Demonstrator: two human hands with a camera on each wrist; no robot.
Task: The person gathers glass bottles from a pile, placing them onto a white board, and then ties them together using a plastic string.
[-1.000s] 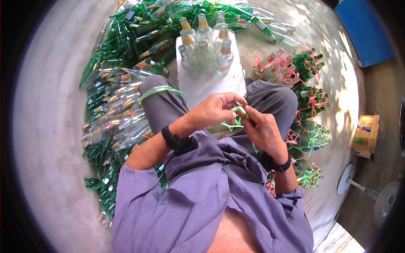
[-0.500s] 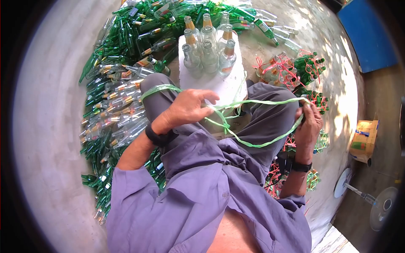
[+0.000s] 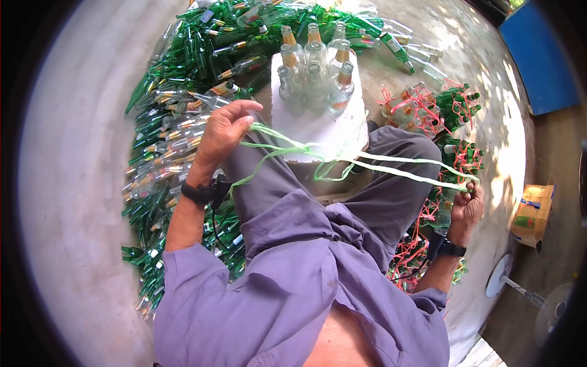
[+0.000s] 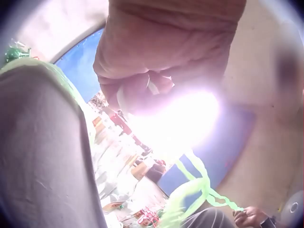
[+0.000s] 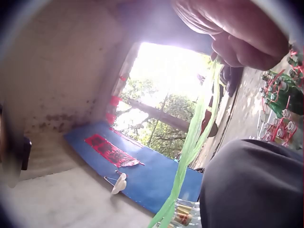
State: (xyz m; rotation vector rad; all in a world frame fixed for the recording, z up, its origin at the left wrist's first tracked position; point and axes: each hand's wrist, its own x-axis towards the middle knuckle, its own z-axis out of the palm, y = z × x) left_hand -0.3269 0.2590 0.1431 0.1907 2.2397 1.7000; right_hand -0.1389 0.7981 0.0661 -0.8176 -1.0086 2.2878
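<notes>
Light green plastic twine point(image 3: 304, 148) stretches in long loops across the lap, with a crossing of strands near the middle. My left hand point(image 3: 223, 134) holds its left end above the left knee, between thumb and fingers. Out beyond the right knee, my right hand point(image 3: 466, 208) grips the other end with curled fingers. From that hand two strands of twine point(image 5: 190, 147) run down in the right wrist view. Bright glare hides the left fingertips in the left wrist view. Clear glass bottles point(image 3: 314, 82) stand grouped upright on a white block point(image 3: 287, 131) ahead of the knees.
A large heap of green and clear bottles point(image 3: 199, 55) curves around the left and far side. On the right stand bundles of bottles point(image 3: 455, 107) tied with red twine. Farther right are a cardboard box point(image 3: 532, 214), a blue panel point(image 3: 544, 55) and a fan point(image 3: 553, 315).
From close together over the lap, my hands have moved wide apart, first the right hand outward, then the left. The twine has opened from a small bunch into long drawn-out loops.
</notes>
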